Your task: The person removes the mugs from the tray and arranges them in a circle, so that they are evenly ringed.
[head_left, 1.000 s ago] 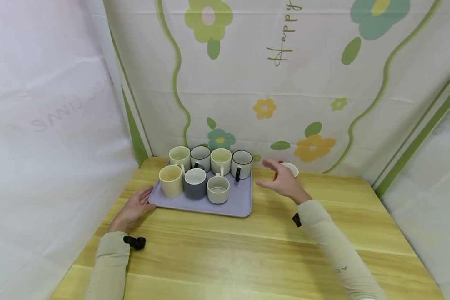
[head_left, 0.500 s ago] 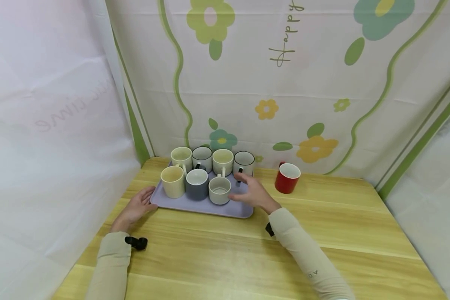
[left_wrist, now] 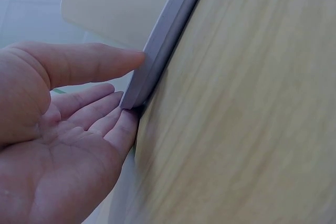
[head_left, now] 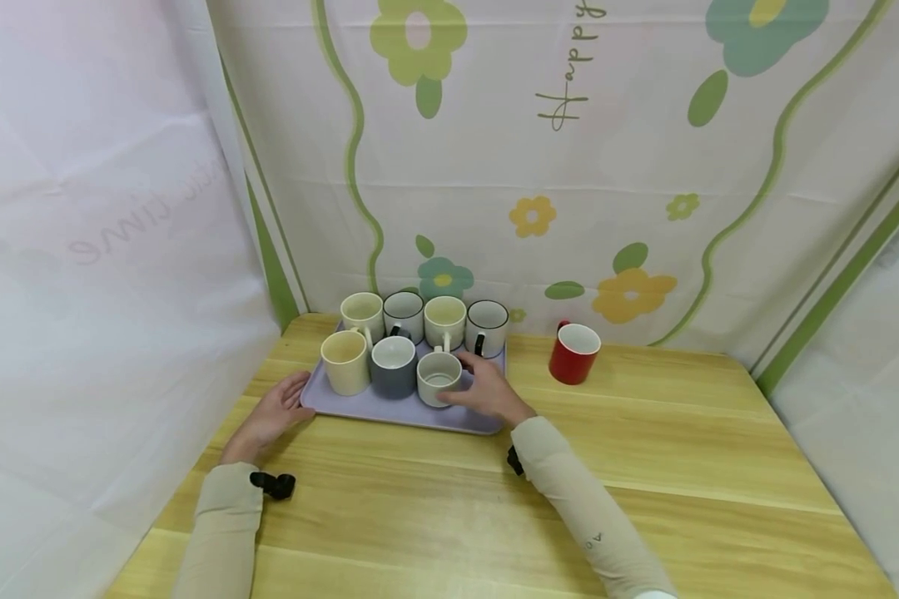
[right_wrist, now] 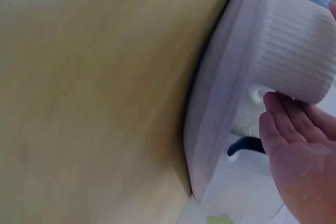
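Observation:
In the head view, a lilac tray [head_left: 389,408] bears several mugs in two rows. My right hand [head_left: 487,391] holds a short light-grey mug [head_left: 438,391] at the front row's right end, thumb in front and fingers behind. The right wrist view has its fingers [right_wrist: 291,121] against the mug's ribbed wall. Beside it stand a dark-grey mug [head_left: 394,378] and a cream mug [head_left: 346,374]. At the tray's front left corner rests my left hand [head_left: 273,412]. Its thumb touches the rim and its straight fingers [left_wrist: 86,106] lie along the side, as the left wrist view shows.
A red mug [head_left: 572,363] stands on the wooden table [head_left: 449,507], right of the tray. The back row holds white mugs with black rims [head_left: 487,326] and pale yellow mugs [head_left: 444,323]. Behind the table hangs a flowered curtain [head_left: 464,150].
My right hand has left the red mug, moved left over the tray and come round the light-grey mug. The left hand stays at the tray corner.

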`<move>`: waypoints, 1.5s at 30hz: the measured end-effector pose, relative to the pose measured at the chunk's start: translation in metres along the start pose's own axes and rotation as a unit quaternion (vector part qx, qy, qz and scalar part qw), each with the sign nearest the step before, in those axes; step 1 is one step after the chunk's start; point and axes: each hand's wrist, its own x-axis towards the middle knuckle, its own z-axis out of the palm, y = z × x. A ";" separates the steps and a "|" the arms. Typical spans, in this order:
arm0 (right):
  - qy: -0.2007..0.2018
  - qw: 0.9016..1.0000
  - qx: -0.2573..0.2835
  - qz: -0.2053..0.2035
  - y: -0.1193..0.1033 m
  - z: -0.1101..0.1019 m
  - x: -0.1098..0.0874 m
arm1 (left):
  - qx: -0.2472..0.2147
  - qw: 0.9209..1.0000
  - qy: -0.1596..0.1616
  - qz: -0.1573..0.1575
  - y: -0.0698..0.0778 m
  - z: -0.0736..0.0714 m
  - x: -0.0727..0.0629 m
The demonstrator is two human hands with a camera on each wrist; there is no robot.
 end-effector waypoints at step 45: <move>0.100 0.995 -0.006 0.016 -0.015 -0.060 -0.084 | -0.005 1.000 -0.001 -0.006 0.001 -0.002 -0.001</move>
